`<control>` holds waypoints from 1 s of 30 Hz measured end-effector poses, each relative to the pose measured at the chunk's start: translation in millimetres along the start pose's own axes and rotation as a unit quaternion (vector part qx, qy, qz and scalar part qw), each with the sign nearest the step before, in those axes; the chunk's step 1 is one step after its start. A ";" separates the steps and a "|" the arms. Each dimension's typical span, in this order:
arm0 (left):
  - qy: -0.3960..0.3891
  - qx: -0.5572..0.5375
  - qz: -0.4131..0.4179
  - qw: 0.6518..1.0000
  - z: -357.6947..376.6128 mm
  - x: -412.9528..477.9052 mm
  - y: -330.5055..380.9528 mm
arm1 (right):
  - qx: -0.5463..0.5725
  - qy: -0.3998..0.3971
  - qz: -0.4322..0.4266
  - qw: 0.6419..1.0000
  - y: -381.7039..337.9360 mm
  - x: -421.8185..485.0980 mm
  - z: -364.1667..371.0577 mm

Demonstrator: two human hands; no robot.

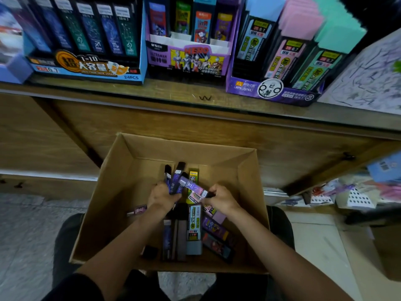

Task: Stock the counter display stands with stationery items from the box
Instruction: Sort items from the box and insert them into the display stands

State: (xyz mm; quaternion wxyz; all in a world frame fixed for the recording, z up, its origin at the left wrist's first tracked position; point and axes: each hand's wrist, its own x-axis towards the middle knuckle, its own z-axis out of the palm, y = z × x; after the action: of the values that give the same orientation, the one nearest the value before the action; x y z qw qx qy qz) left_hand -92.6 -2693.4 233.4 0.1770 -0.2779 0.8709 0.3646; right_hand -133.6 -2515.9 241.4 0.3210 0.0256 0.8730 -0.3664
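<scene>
Both grips working in box (121,192).
Left grip (161,197) is clutching dark packs (178,177); right grip (221,199) is pinching purple pack (193,186); stands (188,59) sitting at 12 o'clock.

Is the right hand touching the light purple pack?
Touching. The head view shows the right hand pinching one end of the light purple pack. The left hand grips dark packs.
</scene>
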 end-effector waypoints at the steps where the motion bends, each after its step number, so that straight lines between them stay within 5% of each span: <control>1: -0.011 0.000 -0.002 1.000 -2.0 2.2 1.2 | 0.028 0.005 0.006 1.000 1.5 -0.3 -0.2; 14: -0.050 0.019 0.024 0.998 -11.8 6.1 11.8 | 0.236 0.110 0.036 0.965 7.2 -5.7 -10.7; 25: -0.133 -0.182 0.059 0.972 -21.2 -2.7 1.5 | 0.282 0.095 -0.003 0.955 -18.5 -21.3 -23.5; 30: -0.170 -0.386 0.041 0.906 -20.9 -34.5 13.4 | 0.358 0.048 0.004 0.933 -36.6 -36.1 -21.5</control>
State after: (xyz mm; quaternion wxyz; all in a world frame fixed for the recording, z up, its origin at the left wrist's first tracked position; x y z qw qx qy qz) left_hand -76.1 -2688.6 272.3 0.1863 -0.2223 0.6292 0.7211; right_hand -126.8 -2521.7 296.4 0.2502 0.1600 0.6982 -0.6513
